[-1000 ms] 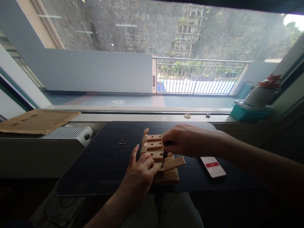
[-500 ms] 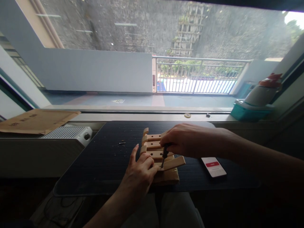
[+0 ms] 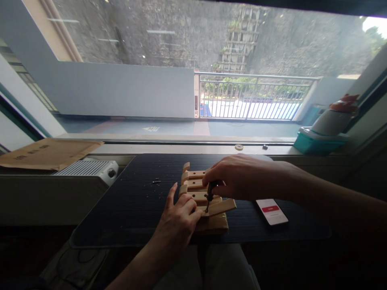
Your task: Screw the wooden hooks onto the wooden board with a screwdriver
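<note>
Several pale wooden slats point(image 3: 196, 196) with curled left ends and dark screw holes lie side by side on a wooden base point(image 3: 220, 224). The nearest slat point(image 3: 222, 207) sits askew, its right end angled up. My left hand point(image 3: 178, 213) holds that slat's left end down, thumb and curled fingers on the wood, index finger stretched out. My right hand point(image 3: 226, 177) is closed round the dark handle of a screwdriver point(image 3: 209, 197). Its shaft stands nearly upright, with the tip at a screw in the nearest slat. My fingers hide the slat's left end.
Everything rests on a dark table point(image 3: 121, 217). Small screws point(image 3: 156, 182) and crumbs lie left of the wood. A phone point(image 3: 272, 211) with a lit screen lies to the right. Behind are a windowsill point(image 3: 181, 149), a radiator point(image 3: 90, 171) and a brown envelope point(image 3: 51, 153).
My right hand has shifted slightly around the screwdriver handle. The screwdriver's tip stays at the same screw, and my left hand keeps its place.
</note>
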`<state>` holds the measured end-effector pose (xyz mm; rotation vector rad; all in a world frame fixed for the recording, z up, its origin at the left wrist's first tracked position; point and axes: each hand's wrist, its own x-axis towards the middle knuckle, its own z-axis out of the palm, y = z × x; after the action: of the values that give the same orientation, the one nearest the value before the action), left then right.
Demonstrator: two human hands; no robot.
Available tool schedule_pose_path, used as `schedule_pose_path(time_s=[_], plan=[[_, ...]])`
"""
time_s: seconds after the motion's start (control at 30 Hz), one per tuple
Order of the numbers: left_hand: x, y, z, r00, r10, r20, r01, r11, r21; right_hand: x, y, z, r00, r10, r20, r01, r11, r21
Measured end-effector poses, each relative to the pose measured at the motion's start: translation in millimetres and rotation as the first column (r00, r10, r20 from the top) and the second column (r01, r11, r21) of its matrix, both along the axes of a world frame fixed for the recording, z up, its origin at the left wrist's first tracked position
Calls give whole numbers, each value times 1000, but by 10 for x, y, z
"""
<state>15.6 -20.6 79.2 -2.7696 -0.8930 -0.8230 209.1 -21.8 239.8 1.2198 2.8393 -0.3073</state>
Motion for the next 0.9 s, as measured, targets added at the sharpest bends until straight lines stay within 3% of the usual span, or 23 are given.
schedule_pose_path(time_s=[0.2,0.43,0.7,0.9], plan=[[-4,2,-6,1000,-1,10,1,1000,-5,26,35,-52,999,40,-4,-40,997,-72],[12,12,-21,1000,5,8,-5,1000,-2,28,44,-111,999,-16,-33,14,998,-57],[5,-1,-3,1000,17,-22,-17,1000,-1,5,-14,-27,1000,-6,15,6,1000,-17],[5,7,-8,1000,5,-8,-6,1000,-15,-6,23,-52,999,33,25,-31,998,-59]])
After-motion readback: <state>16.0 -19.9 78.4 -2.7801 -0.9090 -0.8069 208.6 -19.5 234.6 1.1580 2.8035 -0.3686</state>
